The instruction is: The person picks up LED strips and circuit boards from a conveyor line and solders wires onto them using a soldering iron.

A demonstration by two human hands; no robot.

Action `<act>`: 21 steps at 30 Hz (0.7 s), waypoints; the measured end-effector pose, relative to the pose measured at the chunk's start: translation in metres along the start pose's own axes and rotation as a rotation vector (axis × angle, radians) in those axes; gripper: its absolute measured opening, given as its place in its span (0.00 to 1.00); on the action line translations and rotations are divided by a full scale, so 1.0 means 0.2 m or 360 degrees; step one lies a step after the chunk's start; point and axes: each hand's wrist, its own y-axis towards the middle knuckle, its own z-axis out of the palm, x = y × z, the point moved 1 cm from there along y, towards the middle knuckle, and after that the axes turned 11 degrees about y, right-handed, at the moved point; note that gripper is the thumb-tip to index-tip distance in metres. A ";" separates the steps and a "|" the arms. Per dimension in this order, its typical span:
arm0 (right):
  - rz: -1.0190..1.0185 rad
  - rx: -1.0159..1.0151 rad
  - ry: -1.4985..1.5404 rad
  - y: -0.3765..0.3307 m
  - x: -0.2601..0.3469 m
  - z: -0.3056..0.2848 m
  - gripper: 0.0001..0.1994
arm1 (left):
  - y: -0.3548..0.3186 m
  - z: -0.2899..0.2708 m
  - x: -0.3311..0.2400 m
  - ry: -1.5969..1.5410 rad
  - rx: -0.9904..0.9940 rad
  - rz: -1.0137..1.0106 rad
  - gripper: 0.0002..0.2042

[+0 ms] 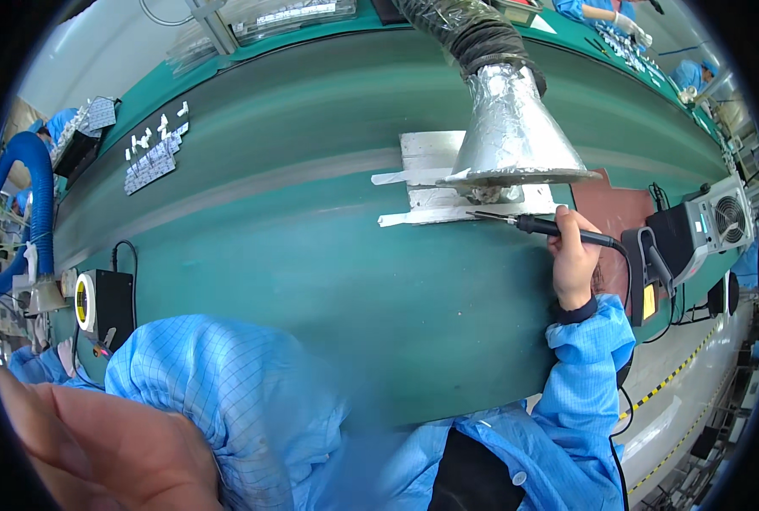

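The right hand (574, 260) is gripping the soldering iron (540, 225) firmly, its tip lying under the foil-wrapped extraction hood (510, 128); keeping it there should help.

The left hand (98, 443) is blurred, grip unclear.

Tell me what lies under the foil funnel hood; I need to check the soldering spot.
Under the foil hood lies a white taped plate. The soldering iron in the right hand points there; the hood hides the plate's middle.

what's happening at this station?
A person in a blue smock holds a soldering iron in the right hand, its tip near a white taped plate under a foil-wrapped fume hood on the green bench. The left hand is raised close to the camera, holding nothing visible.
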 end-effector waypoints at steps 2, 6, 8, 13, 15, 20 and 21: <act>0.0014 0.0020 0.0031 0.00 0.00 0.00 0.16 | -0.05 -0.02 -0.05 -0.0031 -0.0020 -0.0007 0.12; 0.0013 -0.0026 0.0063 0.00 -0.01 -0.01 0.14 | -0.01 0.06 -0.04 -0.0073 -0.0063 -0.0028 0.12; -0.0002 -0.0003 0.0057 0.01 -0.02 0.00 0.13 | -0.07 -0.04 -0.05 -0.0100 -0.0090 -0.0038 0.11; -0.0007 0.0044 0.0009 0.02 -0.01 0.00 0.14 | 0.03 0.10 -0.02 -0.0163 -0.0165 -0.0033 0.11; -0.0017 0.0054 0.0009 0.01 -0.01 0.00 0.15 | 0.04 0.09 -0.03 -0.0151 -0.0207 -0.0029 0.11; 0.0020 -0.0005 0.0013 0.00 -0.02 -0.03 0.15 | -0.01 0.14 -0.03 -0.0119 -0.0313 -0.0042 0.10; 0.0028 0.0014 0.0000 0.01 -0.02 -0.03 0.14 | 0.01 0.16 -0.03 -0.0097 -0.0337 -0.0047 0.10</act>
